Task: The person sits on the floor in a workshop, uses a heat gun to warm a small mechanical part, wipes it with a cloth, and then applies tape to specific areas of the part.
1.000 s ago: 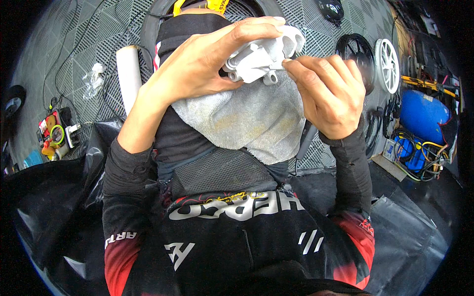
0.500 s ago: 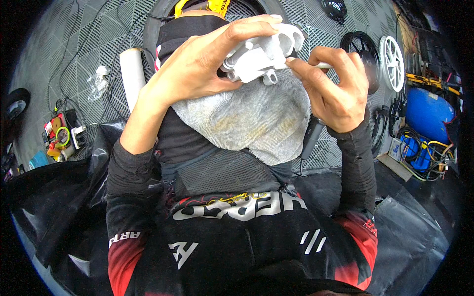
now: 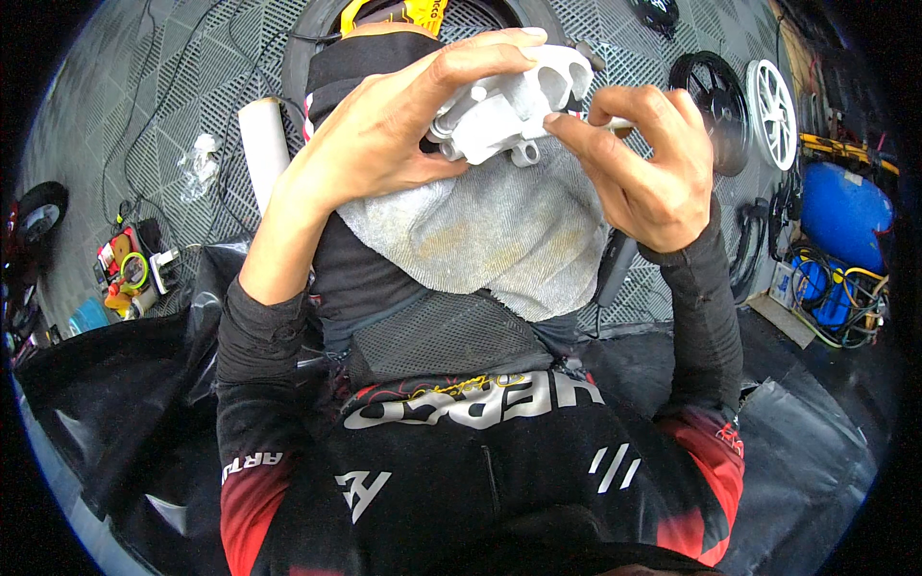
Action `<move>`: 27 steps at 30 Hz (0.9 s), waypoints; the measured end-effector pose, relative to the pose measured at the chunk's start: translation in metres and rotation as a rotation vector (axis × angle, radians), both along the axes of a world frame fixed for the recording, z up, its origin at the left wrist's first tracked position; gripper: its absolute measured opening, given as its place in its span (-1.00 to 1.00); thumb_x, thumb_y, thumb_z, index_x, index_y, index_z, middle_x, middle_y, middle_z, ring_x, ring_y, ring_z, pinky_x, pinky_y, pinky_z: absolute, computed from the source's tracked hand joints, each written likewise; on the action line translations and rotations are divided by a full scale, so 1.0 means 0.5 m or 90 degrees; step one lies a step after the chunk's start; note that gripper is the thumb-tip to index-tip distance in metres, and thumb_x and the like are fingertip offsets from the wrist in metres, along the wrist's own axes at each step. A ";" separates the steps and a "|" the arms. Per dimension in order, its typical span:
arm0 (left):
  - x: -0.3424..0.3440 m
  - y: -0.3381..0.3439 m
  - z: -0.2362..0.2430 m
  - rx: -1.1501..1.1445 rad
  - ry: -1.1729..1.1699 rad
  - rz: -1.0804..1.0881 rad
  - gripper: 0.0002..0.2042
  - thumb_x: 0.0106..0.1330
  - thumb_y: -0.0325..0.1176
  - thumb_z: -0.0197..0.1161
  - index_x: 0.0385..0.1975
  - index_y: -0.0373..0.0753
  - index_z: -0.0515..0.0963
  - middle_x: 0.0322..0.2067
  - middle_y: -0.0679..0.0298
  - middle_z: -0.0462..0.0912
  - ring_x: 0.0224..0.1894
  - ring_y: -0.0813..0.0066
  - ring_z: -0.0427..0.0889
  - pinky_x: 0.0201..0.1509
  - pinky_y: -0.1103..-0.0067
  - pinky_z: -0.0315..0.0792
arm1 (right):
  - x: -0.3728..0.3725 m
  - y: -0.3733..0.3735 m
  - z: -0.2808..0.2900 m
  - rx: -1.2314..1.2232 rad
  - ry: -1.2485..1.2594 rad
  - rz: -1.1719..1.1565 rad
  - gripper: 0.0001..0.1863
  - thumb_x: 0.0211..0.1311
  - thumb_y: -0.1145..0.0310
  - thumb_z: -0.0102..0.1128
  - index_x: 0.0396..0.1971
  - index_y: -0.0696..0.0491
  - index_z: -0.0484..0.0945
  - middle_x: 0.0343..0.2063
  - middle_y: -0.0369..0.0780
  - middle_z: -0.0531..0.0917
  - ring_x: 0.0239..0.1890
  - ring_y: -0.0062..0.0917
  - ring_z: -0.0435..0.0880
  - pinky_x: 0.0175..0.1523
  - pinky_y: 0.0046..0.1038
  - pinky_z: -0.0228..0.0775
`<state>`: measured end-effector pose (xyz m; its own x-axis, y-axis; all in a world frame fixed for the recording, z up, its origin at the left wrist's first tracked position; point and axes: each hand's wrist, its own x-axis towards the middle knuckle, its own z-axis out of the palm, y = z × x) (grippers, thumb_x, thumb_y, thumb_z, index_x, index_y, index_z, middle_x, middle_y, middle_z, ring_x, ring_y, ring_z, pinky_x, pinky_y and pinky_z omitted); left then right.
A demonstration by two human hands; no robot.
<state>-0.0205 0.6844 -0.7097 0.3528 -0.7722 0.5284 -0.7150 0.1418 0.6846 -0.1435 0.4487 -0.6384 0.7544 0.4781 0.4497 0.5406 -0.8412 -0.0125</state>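
Note:
A white brake caliper (image 3: 509, 113) with two round bores is held up over my lap. My left hand (image 3: 370, 139) grips it from the left, fingers over its top and thumb below. At its right side, my right hand (image 3: 648, 173) is closed around a slim, pale, pen-like stick (image 3: 620, 124), mostly hidden by the fingers. My right index fingertip is at the caliper's near face; whether the stick's tip touches there I cannot tell. Below the caliper a grey cloth (image 3: 471, 235) with brownish stains lies across my lap.
A tyre (image 3: 296, 58) lies on the grey tiled floor beyond my leg. To the left are a white roll (image 3: 259, 149) and a cluster of small items (image 3: 133, 274). Black (image 3: 713, 106) and white wheels (image 3: 771, 115), a blue drum (image 3: 840, 216) and coiled cables (image 3: 850, 312) are at right.
My right index fingertip has shifted slightly left along the caliper, and less of the stick shows. The left hand keeps its hold. The whole view has shifted slightly.

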 end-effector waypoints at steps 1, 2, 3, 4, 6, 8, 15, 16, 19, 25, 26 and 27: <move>0.000 -0.001 0.000 -0.008 -0.008 -0.002 -0.09 -0.12 -0.58 0.53 0.35 0.01 0.30 0.40 0.25 0.40 0.32 0.08 0.52 0.26 0.32 0.59 | 0.007 0.005 -0.005 0.013 -0.010 0.000 -0.63 -0.14 0.38 0.35 -0.20 -0.15 0.73 -0.28 -0.40 0.59 -0.37 -0.57 0.55 -0.29 -0.45 0.23; 0.001 -0.001 0.000 -0.015 -0.015 -0.005 -0.09 -0.11 -0.58 0.54 0.36 0.01 0.30 0.40 0.24 0.40 0.32 0.07 0.52 0.26 0.32 0.58 | 0.011 0.007 -0.010 0.025 -0.021 0.000 -0.62 -0.15 0.38 0.35 -0.20 -0.15 0.72 -0.27 -0.40 0.59 -0.37 -0.57 0.55 -0.29 -0.44 0.23; 0.002 -0.001 0.002 -0.023 -0.023 -0.007 -0.09 -0.11 -0.58 0.54 0.36 0.01 0.29 0.40 0.24 0.41 0.32 0.06 0.52 0.27 0.31 0.58 | 0.012 0.005 -0.013 0.023 -0.020 0.003 -0.61 -0.16 0.38 0.34 -0.19 -0.15 0.72 -0.27 -0.40 0.59 -0.37 -0.57 0.55 -0.29 -0.44 0.23; 0.003 -0.002 0.002 -0.023 -0.023 -0.012 -0.09 -0.10 -0.58 0.54 0.36 0.01 0.29 0.40 0.23 0.41 0.33 0.06 0.51 0.27 0.31 0.57 | 0.013 0.002 -0.017 0.021 -0.019 0.006 -0.60 -0.16 0.38 0.34 -0.19 -0.16 0.72 -0.27 -0.41 0.59 -0.36 -0.57 0.56 -0.29 -0.44 0.23; 0.003 -0.002 0.002 -0.020 -0.024 -0.018 -0.09 -0.10 -0.58 0.54 0.36 0.00 0.28 0.40 0.23 0.41 0.34 0.05 0.50 0.28 0.29 0.57 | 0.009 -0.002 -0.022 0.020 -0.011 0.011 -0.59 -0.17 0.38 0.34 -0.18 -0.16 0.72 -0.27 -0.41 0.59 -0.36 -0.57 0.56 -0.29 -0.44 0.24; 0.003 -0.004 0.003 -0.015 -0.027 -0.023 -0.09 -0.09 -0.57 0.54 0.36 -0.02 0.27 0.40 0.22 0.41 0.34 0.05 0.50 0.28 0.29 0.56 | 0.002 -0.010 -0.023 0.021 0.001 0.014 -0.59 -0.17 0.38 0.34 -0.18 -0.16 0.72 -0.27 -0.41 0.59 -0.35 -0.57 0.56 -0.28 -0.43 0.25; 0.010 -0.003 -0.001 -0.014 -0.031 -0.026 -0.09 -0.09 -0.57 0.54 0.37 -0.04 0.26 0.41 0.18 0.40 0.32 0.01 0.51 0.28 0.30 0.56 | 0.012 -0.012 -0.004 0.013 -0.023 0.019 -0.60 -0.17 0.38 0.32 -0.19 -0.16 0.71 -0.28 -0.42 0.60 -0.37 -0.56 0.56 -0.30 -0.43 0.25; 0.010 -0.003 -0.001 -0.010 -0.030 -0.025 -0.09 -0.09 -0.57 0.54 0.37 -0.04 0.26 0.40 0.18 0.40 0.32 0.01 0.52 0.28 0.30 0.56 | 0.017 -0.007 0.001 0.014 -0.026 0.018 -0.61 -0.17 0.37 0.32 -0.19 -0.16 0.70 -0.28 -0.42 0.59 -0.37 -0.56 0.56 -0.30 -0.43 0.25; 0.011 -0.005 0.003 -0.005 -0.029 -0.023 -0.09 -0.09 -0.57 0.54 0.37 -0.04 0.26 0.40 0.18 0.41 0.31 0.00 0.53 0.27 0.30 0.57 | 0.028 0.006 -0.003 0.015 -0.027 0.022 -0.62 -0.17 0.37 0.32 -0.21 -0.16 0.69 -0.29 -0.41 0.58 -0.34 -0.56 0.58 -0.29 -0.42 0.27; 0.009 -0.008 -0.006 -0.010 0.007 -0.034 -0.09 -0.09 -0.57 0.55 0.36 -0.04 0.26 0.39 0.16 0.42 0.31 0.01 0.54 0.25 0.30 0.58 | 0.013 -0.005 0.000 -0.009 0.021 0.027 -0.63 -0.16 0.35 0.32 -0.21 -0.16 0.69 -0.28 -0.40 0.57 -0.33 -0.57 0.58 -0.29 -0.42 0.26; 0.011 -0.008 -0.007 -0.012 0.002 -0.034 -0.09 -0.09 -0.57 0.55 0.36 -0.04 0.26 0.39 0.16 0.41 0.31 0.01 0.53 0.25 0.30 0.58 | 0.009 -0.007 0.001 -0.016 0.023 0.024 -0.63 -0.16 0.35 0.32 -0.21 -0.16 0.69 -0.28 -0.40 0.57 -0.33 -0.57 0.58 -0.29 -0.42 0.26; 0.012 -0.010 -0.008 -0.015 -0.003 -0.036 -0.09 -0.09 -0.57 0.55 0.36 -0.04 0.26 0.39 0.16 0.41 0.31 0.01 0.53 0.25 0.30 0.58 | 0.006 -0.009 0.001 -0.023 0.024 0.021 -0.63 -0.16 0.35 0.32 -0.22 -0.16 0.69 -0.28 -0.40 0.57 -0.33 -0.57 0.57 -0.28 -0.42 0.26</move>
